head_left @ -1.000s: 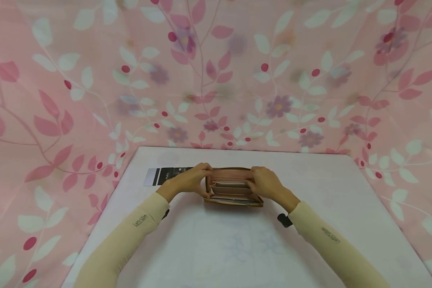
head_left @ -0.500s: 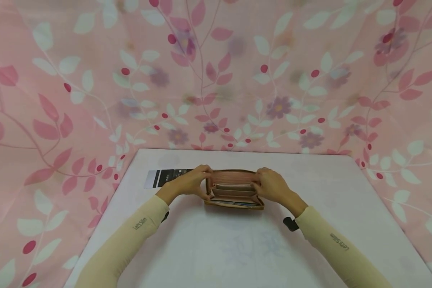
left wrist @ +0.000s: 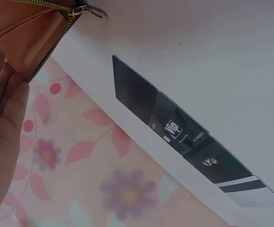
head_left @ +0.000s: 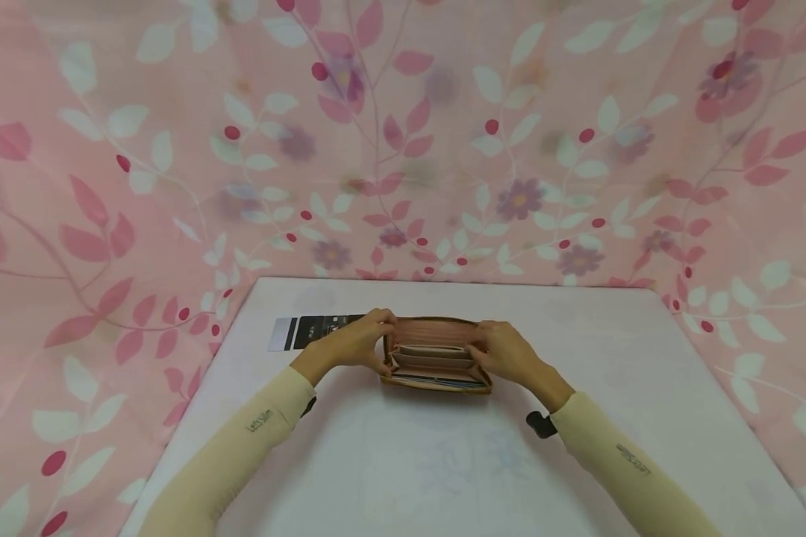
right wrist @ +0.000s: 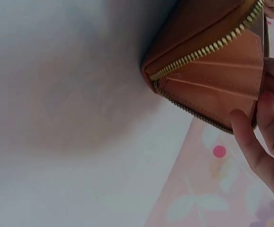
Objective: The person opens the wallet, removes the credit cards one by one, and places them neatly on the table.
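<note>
A brown zip-around wallet (head_left: pixel 438 359) stands unzipped and spread, its pinkish inner dividers facing me. My left hand (head_left: pixel 357 343) grips its left end, thumb low on the near side and fingers at the far edge. At the right end, my right hand (head_left: pixel 512 353) pinches the far panel's edge; the right wrist view shows its fingers (right wrist: pixel 252 146) at the rim, one reaching over the inner side. Brass zip teeth and a zip pull (left wrist: pixel 97 12) show in the left wrist view. Edges of flat items, perhaps cards, show in the front slot.
Several cards (head_left: pixel 311 330) lie in a row on the white table (head_left: pixel 403 462), left of the wallet and partly behind my left hand. One reads "Vip" (left wrist: pixel 173 128) in the left wrist view. A pink floral cloth (head_left: pixel 430 149) hangs behind the table.
My right hand has shifted a little to the right along the wallet's far edge, then slightly nearer me. My left hand and the wallet stay nearly in place.
</note>
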The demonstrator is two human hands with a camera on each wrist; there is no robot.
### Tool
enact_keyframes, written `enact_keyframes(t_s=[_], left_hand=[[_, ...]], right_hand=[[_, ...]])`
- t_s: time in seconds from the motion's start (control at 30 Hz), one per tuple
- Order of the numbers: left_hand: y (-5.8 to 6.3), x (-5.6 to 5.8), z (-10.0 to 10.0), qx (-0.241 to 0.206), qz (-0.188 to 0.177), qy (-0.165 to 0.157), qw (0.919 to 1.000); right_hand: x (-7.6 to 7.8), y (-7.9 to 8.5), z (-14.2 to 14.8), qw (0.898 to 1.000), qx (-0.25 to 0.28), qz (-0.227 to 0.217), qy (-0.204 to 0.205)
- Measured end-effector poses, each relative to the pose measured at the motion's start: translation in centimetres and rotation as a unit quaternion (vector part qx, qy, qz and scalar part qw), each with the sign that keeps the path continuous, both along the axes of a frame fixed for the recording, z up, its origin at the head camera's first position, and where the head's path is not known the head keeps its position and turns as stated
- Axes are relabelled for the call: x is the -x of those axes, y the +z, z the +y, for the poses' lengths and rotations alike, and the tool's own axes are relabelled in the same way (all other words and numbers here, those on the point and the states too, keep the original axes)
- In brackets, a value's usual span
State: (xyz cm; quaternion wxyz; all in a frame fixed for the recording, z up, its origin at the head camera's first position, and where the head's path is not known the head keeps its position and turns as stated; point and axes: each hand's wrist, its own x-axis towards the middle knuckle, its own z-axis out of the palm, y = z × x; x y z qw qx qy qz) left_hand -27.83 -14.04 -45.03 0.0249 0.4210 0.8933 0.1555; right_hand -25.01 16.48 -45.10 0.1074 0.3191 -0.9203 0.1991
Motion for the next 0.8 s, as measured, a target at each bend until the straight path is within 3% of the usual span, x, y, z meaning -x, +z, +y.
enact_keyframes(t_s=[0.23, 0.4, 0.5, 0.7, 0.8], left_hand=[[-0.2, 0.0, -0.2, -0.005, -0.009, -0.001, 0.9999], [-0.3, 0.1, -0.3, -0.019, -0.005, -0.011, 0.9997], [-0.3, 0.1, -0.3, -0.017, -0.003, -0.012, 0.9998], [-0.3, 0.1, -0.2, -0.006, -0.006, -0.004, 1.0000], [-0.3, 0.1, -0.2, -0.005, -0.004, -0.003, 1.0000]], right_hand=[[-0.6, 0.0, -1.6, 0.992, -0.083, 0.091, 0.001], [-1.0, 0.2, -2.0, 0.984, -0.115, 0.134, 0.005], [-1.1, 0.4, -2.0, 0.984, -0.120, 0.133, 0.016], [-1.0, 0.9, -1.2, 0.992, -0.101, 0.076, 0.011], [-0.8, 0.8, -0.8, 0.993, -0.089, 0.077, 0.010]])
